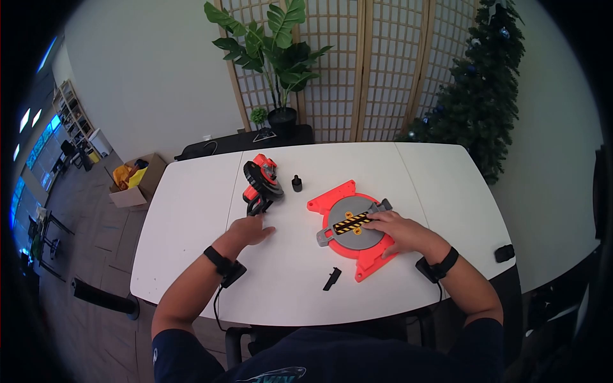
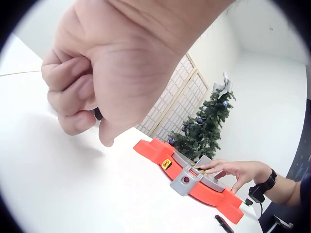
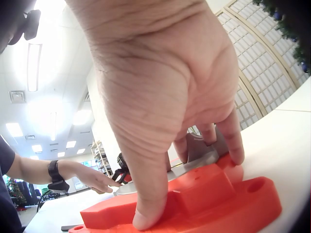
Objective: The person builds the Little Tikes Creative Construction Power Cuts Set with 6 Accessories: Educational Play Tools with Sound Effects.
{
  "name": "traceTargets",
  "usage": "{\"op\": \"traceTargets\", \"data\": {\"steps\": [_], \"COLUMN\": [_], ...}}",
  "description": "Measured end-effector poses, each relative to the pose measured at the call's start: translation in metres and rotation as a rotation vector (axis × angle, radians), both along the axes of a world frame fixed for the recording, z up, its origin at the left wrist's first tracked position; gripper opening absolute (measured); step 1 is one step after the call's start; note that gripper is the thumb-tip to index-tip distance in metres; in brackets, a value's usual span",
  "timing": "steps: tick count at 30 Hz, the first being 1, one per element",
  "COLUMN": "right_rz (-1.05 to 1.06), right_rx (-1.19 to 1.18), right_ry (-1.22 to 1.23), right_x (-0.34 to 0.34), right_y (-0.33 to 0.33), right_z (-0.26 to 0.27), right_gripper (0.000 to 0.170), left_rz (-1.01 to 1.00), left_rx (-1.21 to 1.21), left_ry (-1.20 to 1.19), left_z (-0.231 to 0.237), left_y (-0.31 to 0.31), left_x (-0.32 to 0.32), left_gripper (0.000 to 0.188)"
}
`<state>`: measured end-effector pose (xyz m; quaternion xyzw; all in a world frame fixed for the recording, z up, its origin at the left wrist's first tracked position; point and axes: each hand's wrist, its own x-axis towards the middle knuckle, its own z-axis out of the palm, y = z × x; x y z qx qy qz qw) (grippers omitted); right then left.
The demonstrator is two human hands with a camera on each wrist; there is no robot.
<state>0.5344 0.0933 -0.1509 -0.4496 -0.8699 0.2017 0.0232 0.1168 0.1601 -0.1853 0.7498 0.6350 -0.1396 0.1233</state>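
"Base point(image 1: 348, 240) first: where is it, and how is it held?"

"Right of centre in the head view, flat on the table point(image 1: 281, 293). The right hand point(image 1: 408, 235) spans it with fingers wide, thumb on the red part. I'd press straight down with spread fingertips, so it neither slides nor turns."

"And the left hand point(image 1: 244, 233)?"

"Fingers curled narrow round the black handle point(image 1: 258, 205) of the saw point(image 1: 264, 177), left of centre. That end grip could let the heavy-looking head tip; I'd keep the wrist firm, and lift clear of the peg point(image 1: 297, 184) just beside it."

"Any containers?"

"A cardboard box point(image 1: 129, 200) at the left edge, flaps open, with yellow and orange things inside; I can't tell what they are. At top centre, a black pot point(image 1: 282, 120) holds a leafy plant point(image 1: 284, 29)."
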Motion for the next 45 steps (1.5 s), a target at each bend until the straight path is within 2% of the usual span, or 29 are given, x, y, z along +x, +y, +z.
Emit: {"op": "traceTargets", "data": {"steps": [5,7,13,20,24,27,29,30,39,41,42,44,45], "right_rz": [0.024,0.048,0.132,0.276,0.281,0.260,0.276,0.276,0.233,0.206,0.205,0.132,0.132], "right_rx": [0.014,0.038,0.047,0.067,0.083,0.111,0.291,0.292,0.307,0.248,0.247,0.124,0.124], "right_ry": [0.017,-0.002,-0.028,-0.071,-0.078,-0.170,-0.139,-0.139,-0.146,0.013,0.012,0.011,0.011], "right_x": [0.003,0.005,0.007,0.003,-0.006,-0.012,-0.009,-0.010,-0.020,-0.023,-0.027,-0.041,-0.048], "right_y": [0.002,0.004,0.017,0.035,0.037,0.041,0.050,0.048,0.029,0.026,0.021,0.011,0.006], "right_z": [-0.003,0.001,0.008,0.013,0.019,0.015,-0.007,-0.006,0.021,0.031,0.039,0.057,0.062], "right_gripper": [0.091,0.091,0.088,0.087,0.083,0.080,0.086,0.086,0.067,0.055,0.055,0.044,0.044], "left_rz": [-0.014,-0.055,-0.051,-0.068,-0.025,0.020,0.045,0.054,0.061,0.071,0.045,0.019,-0.090], "left_rx": [0.033,0.090,0.259,0.277,0.294,0.257,0.229,0.211,0.138,0.152,0.158,0.162,0.173], "left_ry": [-0.026,-0.015,-0.022,0.002,-0.023,-0.027,-0.033,-0.060,-0.180,-0.205,-0.264,-0.324,-0.468], "left_z": [0.013,0.025,0.006,0.002,-0.001,0.000,0.001,0.003,0.029,0.044,0.053,0.063,0.065], "left_y": [-0.013,-0.026,-0.025,-0.019,-0.015,-0.013,-0.014,-0.016,-0.022,-0.027,-0.029,-0.033,-0.035], "left_x": [0.006,0.013,0.009,0.013,0.014,0.014,0.014,0.014,0.006,0.011,0.016,0.024,0.028], "left_gripper": [0.065,0.053,0.037,0.033,0.030,0.028,0.028,0.028,0.021,0.020,0.022,0.023,0.022]}}
